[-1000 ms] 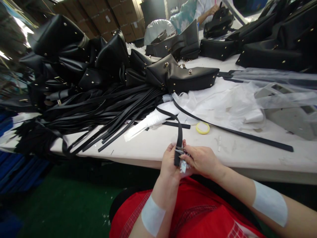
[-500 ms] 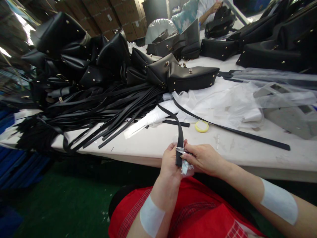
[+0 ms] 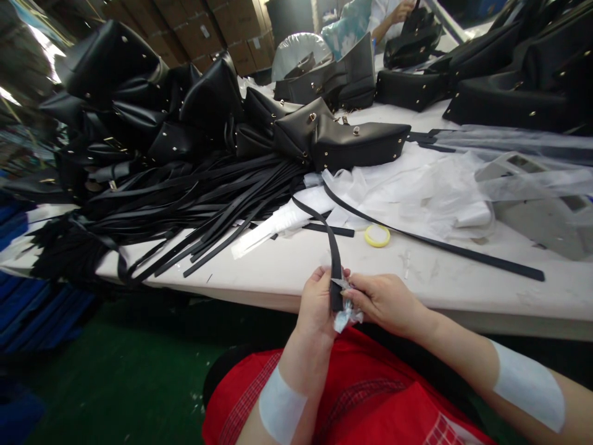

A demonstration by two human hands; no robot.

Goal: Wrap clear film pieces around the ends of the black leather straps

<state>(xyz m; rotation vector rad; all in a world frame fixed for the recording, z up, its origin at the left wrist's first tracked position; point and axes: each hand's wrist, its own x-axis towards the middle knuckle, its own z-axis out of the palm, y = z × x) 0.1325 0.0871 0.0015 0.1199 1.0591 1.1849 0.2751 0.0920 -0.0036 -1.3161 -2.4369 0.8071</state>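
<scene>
My left hand (image 3: 316,304) is closed around the near end of a long black strap (image 3: 334,252), just off the front edge of the white table (image 3: 287,269). My right hand (image 3: 380,301) pinches a small crumpled piece of clear film (image 3: 345,316) at that same strap end, its fingertips touching the strap. The strap rises from my hands, bends over the table and runs back toward the white wrapping. A second long black strap (image 3: 445,246) lies flat across the table to the right.
A heap of black straps (image 3: 194,198) and black leather bags (image 3: 139,105) fills the left and back of the table. Crumpled clear plastic (image 3: 417,185), a yellow tape roll (image 3: 377,235) and a grey tray (image 3: 542,216) lie right. Another person's arm (image 3: 393,15) works far back.
My hands stay at the strap end; the film piece has come a little lower and further off the strap, and the strap's bend has shifted slightly left.
</scene>
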